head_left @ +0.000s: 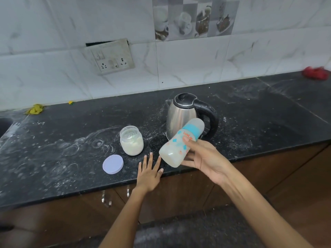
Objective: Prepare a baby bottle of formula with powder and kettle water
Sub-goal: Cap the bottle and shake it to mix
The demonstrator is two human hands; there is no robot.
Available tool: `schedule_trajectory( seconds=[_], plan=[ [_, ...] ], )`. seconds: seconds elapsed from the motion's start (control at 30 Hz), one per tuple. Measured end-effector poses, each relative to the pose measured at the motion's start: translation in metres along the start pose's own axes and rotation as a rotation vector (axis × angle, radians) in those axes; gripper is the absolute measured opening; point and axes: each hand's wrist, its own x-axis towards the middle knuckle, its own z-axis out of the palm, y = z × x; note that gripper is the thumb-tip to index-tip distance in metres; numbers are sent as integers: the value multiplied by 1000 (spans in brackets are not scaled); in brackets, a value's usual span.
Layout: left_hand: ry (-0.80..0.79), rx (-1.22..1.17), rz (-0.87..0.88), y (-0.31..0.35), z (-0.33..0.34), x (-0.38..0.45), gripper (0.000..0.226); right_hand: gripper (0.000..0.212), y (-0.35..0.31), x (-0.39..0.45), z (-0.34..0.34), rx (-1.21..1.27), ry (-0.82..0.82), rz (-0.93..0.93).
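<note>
As right hand (206, 158) grips tilted bottle (180, 144) — left hand (149, 173) flat, kettle (186, 115) behind

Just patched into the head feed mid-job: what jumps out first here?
The baby bottle, capped and tilted, stands out at centre, held above the black counter by the right hand, with milky liquid pooled at its lower end. Behind it stands the steel kettle. To the left sit the open powder jar and its lilac lid, while the left hand rests flat on the counter edge.
</note>
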Motion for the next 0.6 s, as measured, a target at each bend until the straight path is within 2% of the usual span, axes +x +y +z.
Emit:
schedule_trajectory(
  seconds=[0.07,0.2,0.33,0.4,0.5,0.6],
  plan=[
    [-6,10,-6,1,-1,0,58,43,1,0,4,54,41,-11],
    [0,-3,8,0,-2,0,57,34,2,0,10,205,44,-5],
    [-3,-4,11,0,-2,-1,57,27,2,3,7,177,22,10],
    [-5,-6,12,1,-3,-1,57,30,2,3,5,126,6,1],
    [-14,-3,11,1,-3,-1,56,49,1,2,2,-155,14,-91],
    [-8,-5,14,0,-3,-2,57,91,-2,3,-3,-397,-4,-244]
  ],
)
